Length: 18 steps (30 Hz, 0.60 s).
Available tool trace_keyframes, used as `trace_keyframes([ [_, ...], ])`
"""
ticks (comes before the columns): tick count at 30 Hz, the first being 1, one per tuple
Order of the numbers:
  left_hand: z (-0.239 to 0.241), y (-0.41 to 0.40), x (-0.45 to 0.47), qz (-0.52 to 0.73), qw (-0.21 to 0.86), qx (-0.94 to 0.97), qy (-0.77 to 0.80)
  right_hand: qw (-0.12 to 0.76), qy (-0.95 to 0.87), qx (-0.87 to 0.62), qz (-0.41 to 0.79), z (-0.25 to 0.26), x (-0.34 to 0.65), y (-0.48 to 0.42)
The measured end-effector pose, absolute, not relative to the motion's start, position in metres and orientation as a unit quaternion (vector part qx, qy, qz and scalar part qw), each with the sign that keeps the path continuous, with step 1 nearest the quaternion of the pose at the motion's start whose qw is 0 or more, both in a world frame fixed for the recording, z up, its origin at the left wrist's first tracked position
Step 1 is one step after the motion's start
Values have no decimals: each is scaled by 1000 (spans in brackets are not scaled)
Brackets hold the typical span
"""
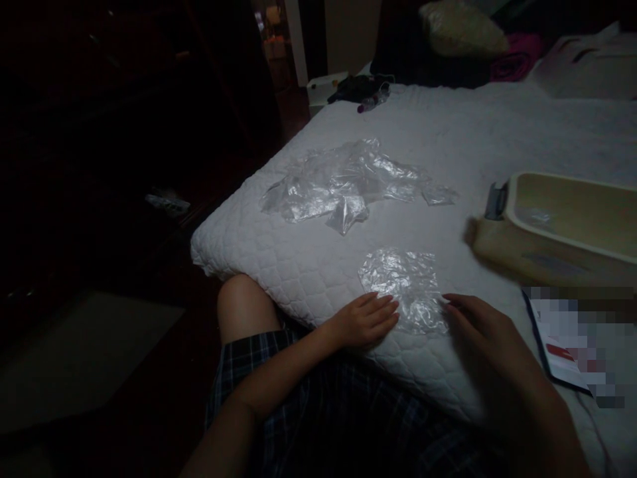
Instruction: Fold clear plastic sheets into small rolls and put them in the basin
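A crinkled clear plastic bag (pixel 411 275) lies spread on the white quilted bed cover (pixel 298 265) in front of me. My left hand (pixel 365 320) rests flat on its left lower part, fingers stretched out. At the bag's right edge, my right hand (pixel 472 318) has thumb and forefinger pinched together on the film; its other fingers are mostly hidden. Farther back, a loose heap of similar clear plastic bags (pixel 338 176) is strewn across the bed, with a small folded piece lying at its right end.
To the right stands a cream plastic bin (pixel 572 192) with a grey handle clip. A flat printed item (pixel 557 355), partly blurred out, lies near it. A bottle (pixel 373 101), a white box (pixel 323 89), a pillow (pixel 462 30) and magenta cloth (pixel 517 56) are at the back.
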<state>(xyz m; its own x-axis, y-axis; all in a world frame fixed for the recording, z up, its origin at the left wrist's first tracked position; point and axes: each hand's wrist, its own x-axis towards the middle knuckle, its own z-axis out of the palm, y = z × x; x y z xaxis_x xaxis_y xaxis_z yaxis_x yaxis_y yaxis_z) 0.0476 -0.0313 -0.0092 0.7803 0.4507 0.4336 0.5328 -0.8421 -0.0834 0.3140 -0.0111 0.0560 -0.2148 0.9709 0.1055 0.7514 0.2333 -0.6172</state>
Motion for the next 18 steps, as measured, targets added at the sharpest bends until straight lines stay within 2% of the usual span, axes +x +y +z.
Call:
trace_keyframes([
  [7,-8,-28,66,-215,83,-938,-260,162,-734,-609,252,49,344,-9],
  [12,-15,-28,63,-202,75,-941,-260,188,-773,-552,249,33,365,-7],
  [18,-15,-28,63,-196,77,-943,-257,209,-773,-529,282,41,353,-3],
])
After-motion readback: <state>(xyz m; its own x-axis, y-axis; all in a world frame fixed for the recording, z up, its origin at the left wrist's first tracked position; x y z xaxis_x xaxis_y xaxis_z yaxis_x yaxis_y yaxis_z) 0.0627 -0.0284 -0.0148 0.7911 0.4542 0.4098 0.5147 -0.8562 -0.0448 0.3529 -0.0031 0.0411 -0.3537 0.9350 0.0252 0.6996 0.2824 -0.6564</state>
